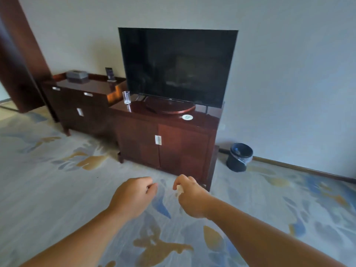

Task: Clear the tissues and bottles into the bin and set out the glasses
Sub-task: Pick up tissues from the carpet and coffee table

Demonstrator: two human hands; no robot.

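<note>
Over the carpet in front of the cabinet, my right hand [189, 197] has its fingers curled around a small pale wad [179, 189] that looks like tissue. My left hand [134, 195] is beside it, fingers curled, with nothing visible inside. A clear drinking glass [126, 97] stands upright on the left end of the dark wooden TV cabinet [165, 143]. A white round coaster [187, 117] lies on the cabinet top toward the right. The black bin [239, 157] with a plastic liner stands on the floor against the wall, right of the cabinet.
A large dark TV [177, 64] on a round wooden base fills the cabinet top. A lower sideboard [81, 105] to the left carries a grey tissue box [77, 75] and a small upright stand [109, 74]. Patterned carpet [77, 189] spreads around me.
</note>
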